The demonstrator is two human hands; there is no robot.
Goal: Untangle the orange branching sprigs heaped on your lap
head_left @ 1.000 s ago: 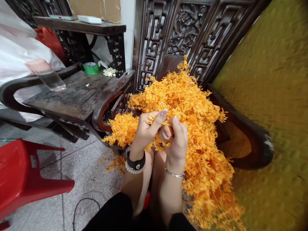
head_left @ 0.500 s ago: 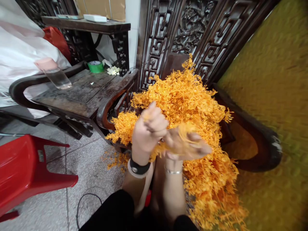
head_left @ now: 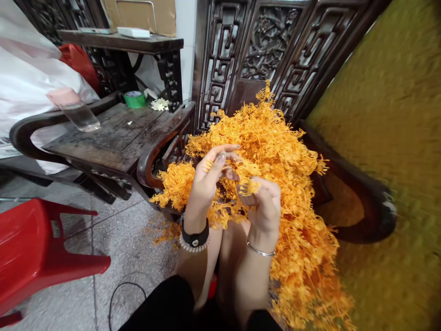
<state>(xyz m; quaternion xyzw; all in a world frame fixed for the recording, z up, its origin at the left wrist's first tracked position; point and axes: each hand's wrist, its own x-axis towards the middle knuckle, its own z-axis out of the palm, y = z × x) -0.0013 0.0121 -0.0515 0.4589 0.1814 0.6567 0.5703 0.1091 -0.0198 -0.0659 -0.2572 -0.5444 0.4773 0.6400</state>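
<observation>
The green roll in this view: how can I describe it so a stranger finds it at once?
Start at the dark wooden table left of the orange heap. At its far end, below the shelf, sits a roll of green tape. It is the only green thing there, just left of small white flowers.

Big tangled heap of fine orange branching sprigs (head_left: 275, 161) rises in front of and to the right of the bare legs (head_left: 234, 262), dense and feathery, material not clear from here. Small tuft (head_left: 250, 186) pokes out of the right hand (head_left: 265, 207), more strands run past the left hand (head_left: 206, 184). Loose orange bits (head_left: 165, 234) lie scattered on the tile floor (head_left: 131, 257) left of the legs
</observation>
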